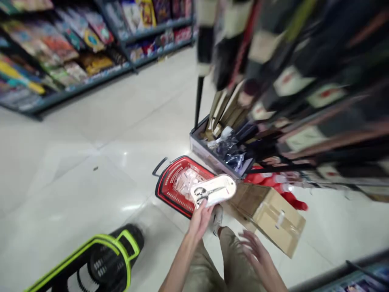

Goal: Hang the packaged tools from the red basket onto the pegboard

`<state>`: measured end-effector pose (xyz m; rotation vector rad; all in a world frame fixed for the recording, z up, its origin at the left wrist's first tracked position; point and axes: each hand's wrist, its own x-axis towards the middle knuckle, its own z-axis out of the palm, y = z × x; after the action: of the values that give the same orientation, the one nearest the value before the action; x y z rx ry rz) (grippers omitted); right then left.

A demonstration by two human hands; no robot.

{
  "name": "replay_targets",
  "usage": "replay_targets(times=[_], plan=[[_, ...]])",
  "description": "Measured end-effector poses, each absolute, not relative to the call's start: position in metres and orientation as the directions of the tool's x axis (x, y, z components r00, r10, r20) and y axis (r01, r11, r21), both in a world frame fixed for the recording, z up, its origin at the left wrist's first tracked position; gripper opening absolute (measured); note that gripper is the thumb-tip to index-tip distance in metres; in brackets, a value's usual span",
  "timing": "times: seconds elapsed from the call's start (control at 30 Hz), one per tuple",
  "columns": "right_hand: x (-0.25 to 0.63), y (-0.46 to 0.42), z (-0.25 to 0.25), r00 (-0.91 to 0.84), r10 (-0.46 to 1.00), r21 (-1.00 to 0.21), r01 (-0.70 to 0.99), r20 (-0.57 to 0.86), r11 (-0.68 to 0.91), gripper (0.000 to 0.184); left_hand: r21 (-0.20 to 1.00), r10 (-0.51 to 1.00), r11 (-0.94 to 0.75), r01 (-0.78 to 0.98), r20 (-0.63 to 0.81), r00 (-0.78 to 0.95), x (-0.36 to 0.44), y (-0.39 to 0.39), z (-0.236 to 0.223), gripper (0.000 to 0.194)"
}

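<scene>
A pale tiled floor point(91, 134) fills most of the view, with a long shelf of bright packets point(60, 52) along the far left and a blurred rack of dark packaged goods point(298, 81) on the right. At the foot of that rack sits a grey bin point(200, 148) stuffed with flat cards and dark wrapped items. Near it, on the right, a cardboard box point(273, 217) lies on the floor, shut and taped. A black and lime-green device point(100, 259) stands near left.

A red shopping basket point(174, 182) with a black handle rests on the floor just left of the box; clear plastic packets lie inside it.

The left hand point(200, 221) has its grip closed on the near end of a white blister pack holding scissors point(214, 190), which hangs over the basket's right rim. The pack's long axis runs from the hand away to the far right, nearly level.

The right hand point(255, 249) is spread wide, holding nothing, near the box and farther from the pack than the left.
</scene>
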<state>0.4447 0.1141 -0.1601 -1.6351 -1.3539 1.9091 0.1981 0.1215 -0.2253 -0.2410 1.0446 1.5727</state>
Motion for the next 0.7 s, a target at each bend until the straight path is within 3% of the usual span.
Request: replay_targets(times=[0.03,0.1,0.2,0.3,0.47,0.57,0.7], plan=[[0.437,0.115,-0.135,-0.321,0.756,-0.821,0.248,-0.571,-0.514,0.062,0.403,0.722,0.058,-0.913,-0.649,-0.241,0.214,0.120,-0.185,0.047],[0.419,0.126,-0.091,-0.306,0.833,-0.882,0.055,-0.461,-0.468,0.059,0.409,0.779,0.103,-0.907,-0.600,-0.182,0.246,0.115,-0.116,0.050],[0.417,0.154,-0.032,-0.191,0.935,-0.941,-0.102,-0.300,-0.323,0.041,0.558,0.844,0.205,-0.804,-0.516,-0.143,0.284,0.107,-0.046,0.052],[0.466,0.171,0.018,-0.134,0.973,-0.968,-0.144,-0.188,-0.206,0.037,0.695,0.874,0.310,-0.649,-0.477,-0.092,0.311,0.107,-0.010,0.050],[0.598,0.178,0.038,-0.140,0.978,-0.979,-0.109,-0.157,-0.173,0.042,0.885,0.913,0.336,-0.323,-0.390,-0.119,0.374,0.127,0.015,0.056],[0.662,0.185,0.012,-0.114,0.975,-0.966,-0.153,-0.192,-0.208,0.044,0.911,0.915,0.391,-0.133,-0.400,-0.050,0.430,0.142,0.009,0.054],[0.713,0.201,-0.040,-0.169,0.948,-0.957,-0.070,-0.268,-0.283,0.047,0.917,0.915,0.399,-0.002,-0.399,-0.053,0.491,0.160,-0.032,0.057]])
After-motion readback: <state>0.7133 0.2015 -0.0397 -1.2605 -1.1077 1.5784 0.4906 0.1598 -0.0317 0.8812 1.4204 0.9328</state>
